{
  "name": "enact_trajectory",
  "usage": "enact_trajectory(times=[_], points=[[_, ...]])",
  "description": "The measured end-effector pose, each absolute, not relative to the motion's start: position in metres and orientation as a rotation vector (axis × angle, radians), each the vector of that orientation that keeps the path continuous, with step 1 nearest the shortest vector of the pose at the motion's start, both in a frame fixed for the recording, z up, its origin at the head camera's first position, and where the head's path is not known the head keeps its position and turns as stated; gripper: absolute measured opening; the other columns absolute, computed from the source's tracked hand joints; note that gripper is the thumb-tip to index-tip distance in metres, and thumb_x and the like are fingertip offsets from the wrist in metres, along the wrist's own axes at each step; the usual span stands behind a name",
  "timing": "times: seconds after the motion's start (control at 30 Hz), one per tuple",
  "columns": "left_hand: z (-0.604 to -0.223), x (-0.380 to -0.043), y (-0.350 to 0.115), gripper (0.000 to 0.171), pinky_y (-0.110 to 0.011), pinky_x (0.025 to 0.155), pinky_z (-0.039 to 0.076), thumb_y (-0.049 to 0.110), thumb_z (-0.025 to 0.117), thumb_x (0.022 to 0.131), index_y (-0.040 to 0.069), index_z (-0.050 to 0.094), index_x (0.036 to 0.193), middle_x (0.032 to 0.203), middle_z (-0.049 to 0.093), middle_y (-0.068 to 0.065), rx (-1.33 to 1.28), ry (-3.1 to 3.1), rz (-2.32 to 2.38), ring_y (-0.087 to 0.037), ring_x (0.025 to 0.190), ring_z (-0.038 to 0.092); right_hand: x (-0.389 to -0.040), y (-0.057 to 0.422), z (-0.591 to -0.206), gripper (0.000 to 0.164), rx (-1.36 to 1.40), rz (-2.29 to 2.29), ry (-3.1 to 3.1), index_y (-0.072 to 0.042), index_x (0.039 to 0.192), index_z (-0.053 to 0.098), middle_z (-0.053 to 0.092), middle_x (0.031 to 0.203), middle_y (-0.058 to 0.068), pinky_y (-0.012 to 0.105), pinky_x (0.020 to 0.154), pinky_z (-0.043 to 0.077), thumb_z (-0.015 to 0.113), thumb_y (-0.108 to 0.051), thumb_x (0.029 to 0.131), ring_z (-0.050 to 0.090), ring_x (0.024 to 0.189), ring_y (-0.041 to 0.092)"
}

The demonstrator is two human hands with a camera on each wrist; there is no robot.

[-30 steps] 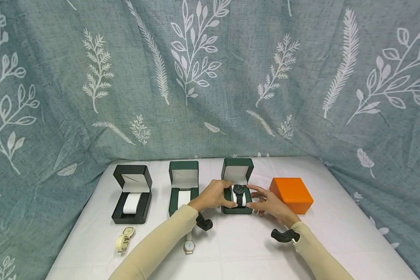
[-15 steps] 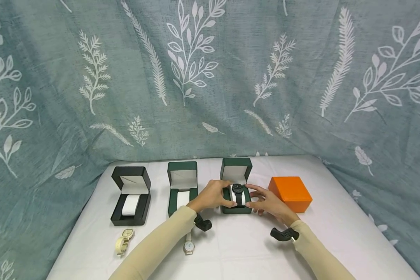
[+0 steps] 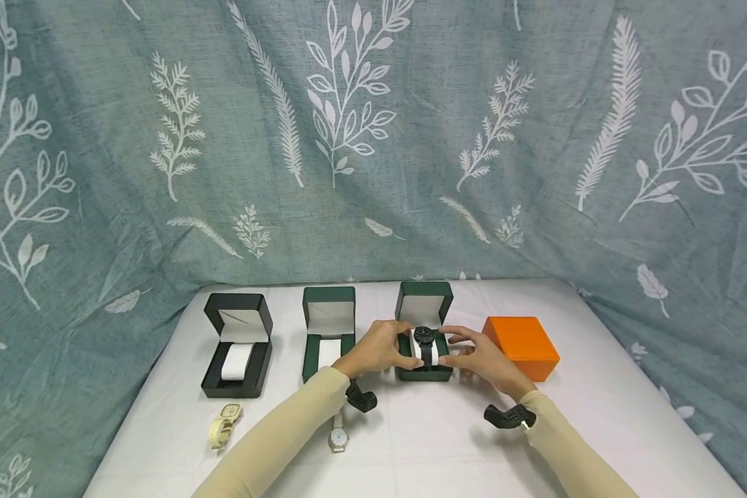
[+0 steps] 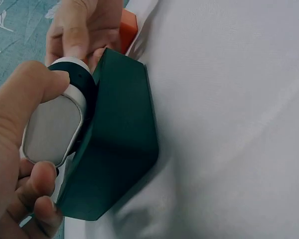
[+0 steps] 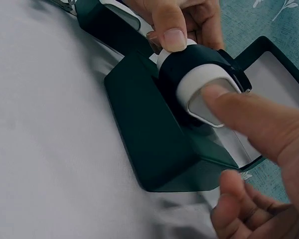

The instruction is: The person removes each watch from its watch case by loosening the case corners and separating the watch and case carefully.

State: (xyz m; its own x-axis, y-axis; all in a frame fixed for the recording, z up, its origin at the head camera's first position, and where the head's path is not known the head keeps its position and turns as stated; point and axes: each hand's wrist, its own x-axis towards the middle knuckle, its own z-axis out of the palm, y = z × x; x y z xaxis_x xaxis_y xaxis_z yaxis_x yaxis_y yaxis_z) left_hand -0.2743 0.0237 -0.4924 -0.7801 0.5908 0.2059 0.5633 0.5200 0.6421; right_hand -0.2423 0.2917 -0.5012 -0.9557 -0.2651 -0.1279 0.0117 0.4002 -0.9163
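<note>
A black wristwatch [image 3: 424, 337] is wrapped around a white watch cushion [image 3: 435, 355] at the open green watch box [image 3: 423, 375]. My left hand [image 3: 381, 346] grips the cushion from the left, thumb at its near side and fingers at the far side. From the right, my right hand [image 3: 484, 356] holds its thumb and index finger about the cushion's other end. In the right wrist view that thumb lies over the grey end of the cushion [image 5: 182, 84]. The left wrist view shows the cushion's other grey end [image 4: 55, 130] tilted above the box wall [image 4: 122, 104].
Left of the hands stand another open green box [image 3: 328, 299] and an open black box [image 3: 233, 389], each with a white cushion. A pale-strapped watch [image 3: 338, 439] and a gold-toned watch [image 3: 224, 425] lie in front. An orange box [image 3: 523, 339] stands right, before a patterned curtain [image 3: 373, 138].
Both hands stay at the watch cushion in the green box. The right hand's fingers have shifted slightly; the head view has swayed a little.
</note>
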Motion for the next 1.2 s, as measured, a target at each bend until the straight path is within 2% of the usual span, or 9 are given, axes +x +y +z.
enact_trajectory(times=[0.17,0.37,0.47,0.57,0.7,0.83,1.03,1.2], points=[[-0.492,-0.274,0.022,0.073,-0.023,0.05,0.041,0.044,0.09,0.079,0.002,0.066,0.133,0.067,0.059,0.005,1.014,2.688,1.135,-0.006,0.053,0.048,-0.242,0.293,-0.496,0.075,-0.322,-1.64,2.431,-0.021,0.15,0.053,0.052,0.139,0.018,0.037,0.064,0.054,0.088,-0.027,0.084,0.058,0.076,0.024],[-0.491,-0.271,0.021,0.076,-0.024,0.048,0.041,0.045,0.089,0.08,0.001,0.064,0.136,0.063,0.058,0.006,1.002,2.663,1.15,-0.007,0.051,0.048,-0.238,0.295,-0.494,0.079,-0.459,-1.698,2.322,-0.02,0.156,0.045,0.049,0.144,0.017,0.04,0.082,0.058,0.085,-0.02,0.088,0.064,0.099,0.03],[-0.49,-0.27,0.021,0.071,-0.024,0.048,0.04,0.044,0.089,0.08,0.002,0.066,0.133,0.06,0.057,0.005,1.018,2.666,1.149,-0.007,0.05,0.048,-0.236,0.294,-0.493,0.083,-0.493,-1.704,2.264,-0.021,0.159,0.04,0.046,0.147,0.015,0.04,0.083,0.057,0.084,-0.017,0.088,0.062,0.108,0.033],[-0.489,-0.27,0.021,0.068,-0.023,0.048,0.04,0.044,0.089,0.08,0.004,0.068,0.131,0.06,0.057,0.006,1.034,2.667,1.149,-0.007,0.05,0.049,-0.234,0.292,-0.491,0.086,-0.51,-1.709,2.223,-0.021,0.161,0.037,0.044,0.149,0.015,0.045,0.085,0.056,0.084,-0.014,0.088,0.06,0.113,0.035],[-0.486,-0.268,0.02,0.069,-0.023,0.048,0.04,0.044,0.089,0.08,0.004,0.067,0.132,0.06,0.057,0.006,1.045,2.661,1.157,-0.007,0.049,0.049,-0.233,0.289,-0.489,0.088,-0.531,-1.702,2.199,-0.02,0.161,0.035,0.041,0.15,0.017,0.054,0.086,0.056,0.083,-0.012,0.088,0.06,0.114,0.036],[-0.485,-0.267,0.019,0.069,-0.022,0.048,0.04,0.044,0.088,0.081,0.004,0.067,0.132,0.059,0.056,0.006,1.063,2.655,1.16,-0.007,0.049,0.048,-0.232,0.286,-0.487,0.09,-0.536,-1.688,2.184,-0.022,0.162,0.033,0.038,0.15,0.019,0.055,0.085,0.056,0.083,-0.011,0.088,0.061,0.113,0.035],[-0.483,-0.265,0.019,0.068,-0.022,0.047,0.04,0.043,0.088,0.081,0.003,0.067,0.132,0.061,0.057,0.007,1.083,2.657,1.172,-0.006,0.05,0.048,-0.233,0.283,-0.488,0.092,-0.546,-1.702,2.119,-0.022,0.163,0.031,0.037,0.148,0.02,0.05,0.087,0.056,0.083,-0.01,0.088,0.059,0.114,0.037],[-0.481,-0.263,0.019,0.065,-0.021,0.048,0.04,0.042,0.088,0.081,0.005,0.067,0.131,0.063,0.058,0.008,1.084,2.638,1.186,-0.005,0.05,0.049,-0.234,0.28,-0.49,0.091,-0.559,-1.703,2.104,-0.024,0.162,0.034,0.047,0.141,0.02,0.044,0.086,0.057,0.084,-0.01,0.087,0.057,0.114,0.037]])
